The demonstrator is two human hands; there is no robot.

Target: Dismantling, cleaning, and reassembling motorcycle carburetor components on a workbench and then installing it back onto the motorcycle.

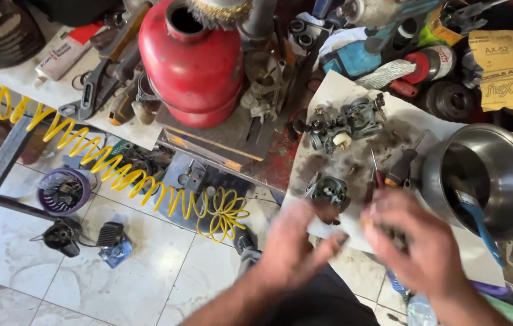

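The small grey carburettor part [329, 192] lies just beyond the left hand [297, 246], nearer it than the right hand [412, 244]; both hands are blurred, so their grip cannot be told.

glossy steel bowl [504, 158], grimy metal carburetor [346, 122] – stained paper sheet [329, 90], glossy red tank [191, 66]
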